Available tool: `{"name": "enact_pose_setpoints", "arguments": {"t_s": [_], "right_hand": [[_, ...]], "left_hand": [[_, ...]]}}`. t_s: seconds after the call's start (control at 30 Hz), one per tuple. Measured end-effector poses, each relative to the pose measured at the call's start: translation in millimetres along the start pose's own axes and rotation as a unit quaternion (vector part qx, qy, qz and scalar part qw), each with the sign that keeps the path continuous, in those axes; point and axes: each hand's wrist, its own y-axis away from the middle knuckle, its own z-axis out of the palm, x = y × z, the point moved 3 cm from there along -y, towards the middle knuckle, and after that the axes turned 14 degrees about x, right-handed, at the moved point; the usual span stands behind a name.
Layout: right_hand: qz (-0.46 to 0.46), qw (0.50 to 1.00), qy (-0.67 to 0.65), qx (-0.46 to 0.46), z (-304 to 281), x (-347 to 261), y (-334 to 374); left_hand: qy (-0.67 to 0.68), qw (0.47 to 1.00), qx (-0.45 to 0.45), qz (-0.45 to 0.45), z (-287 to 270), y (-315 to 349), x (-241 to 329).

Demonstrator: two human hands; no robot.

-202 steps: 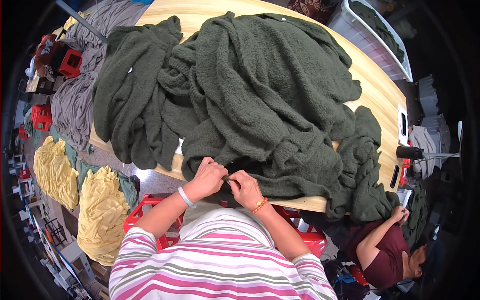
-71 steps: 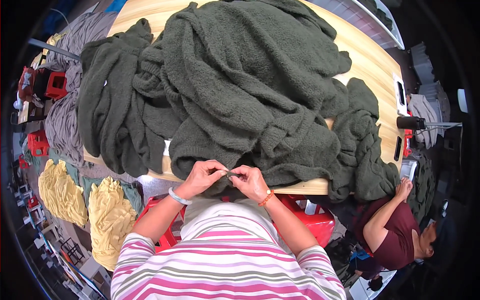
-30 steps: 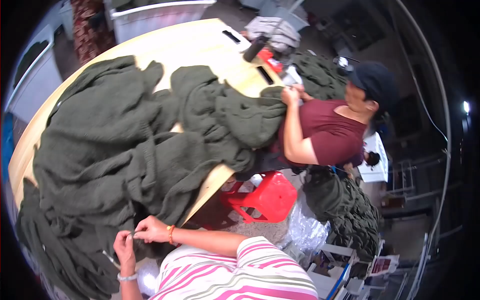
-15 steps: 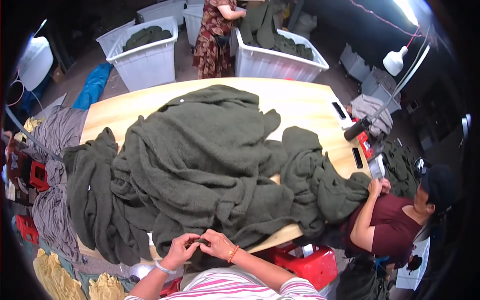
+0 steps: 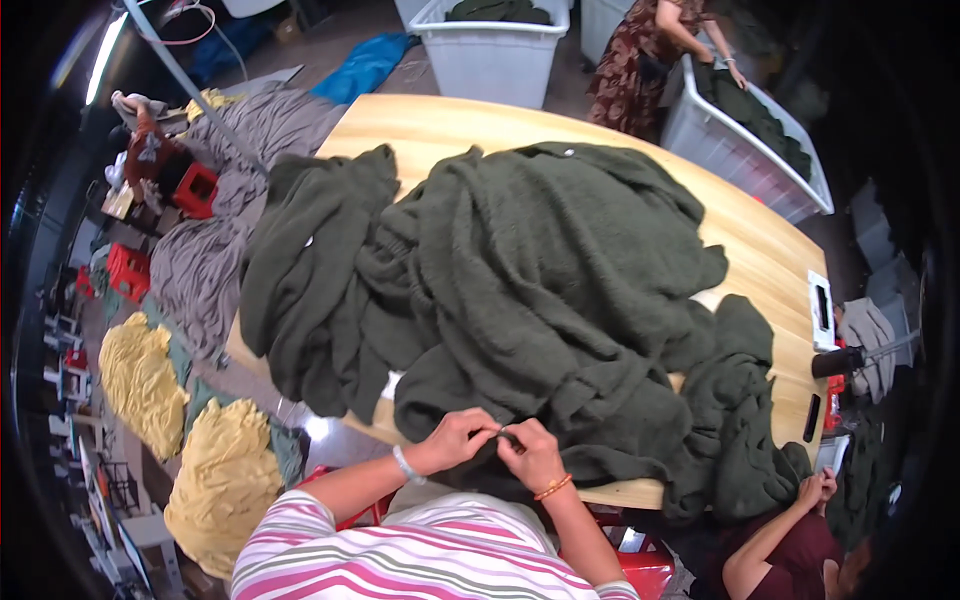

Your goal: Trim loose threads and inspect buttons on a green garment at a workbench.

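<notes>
A large heap of dark green knitted garments (image 5: pixel 570 260) is spread over the wooden table (image 5: pixel 460 118) in front of me. At its near edge my left hand (image 5: pixel 458 440) is closed, thumb and fingertips pinching a small bit of green knit. My right hand (image 5: pixel 534 456) pinches the same fabric close beside it, the fingertips of both hands almost meeting. Exactly what lies between the fingertips is too small to make out. Another crumpled green garment (image 5: pixel 310 280) lies on the left, with a small white spot on it.
To the right, a co-worker's hands (image 5: pixel 815 490) are at the end of a green garment (image 5: pixel 730 420). Another person stands at a white bin (image 5: pixel 690 130) beyond the table. Yellow cloth piles (image 5: pixel 225 480) and grey cloth (image 5: pixel 200 280) lie left. A dark lamp base (image 5: pixel 838 362) stands right.
My view has swung left and down, so the table appears farther right. My hands keep pinching the knit at the near edge. The far person now reaches down into the bin.
</notes>
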Motion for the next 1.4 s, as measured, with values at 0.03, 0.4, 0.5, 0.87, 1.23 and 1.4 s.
{"name": "enact_pose_setpoints", "arguments": {"t_s": [0.03,0.4,0.5,0.87,1.23,1.4], "right_hand": [[0.013,1.0,-0.007,-0.003,0,2,-2],[0.048,0.998,-0.04,-0.022,8,8,3],[0.054,0.997,-0.052,-0.034,8,11,9],[0.18,0.978,-0.075,-0.079,6,17,14],[0.192,0.969,-0.11,-0.111,6,20,13],[0.143,0.974,-0.113,-0.138,5,20,7]], "left_hand": [[0.02,0.999,0.01,-0.032,1,-1,-2],[0.088,0.982,0.023,-0.165,6,16,-21],[0.083,0.982,0.019,-0.168,7,20,-22],[0.061,0.986,0.04,-0.147,12,21,-24],[0.174,0.946,-0.018,-0.273,7,27,-30],[0.157,0.955,-0.066,-0.242,4,25,-42]]}}
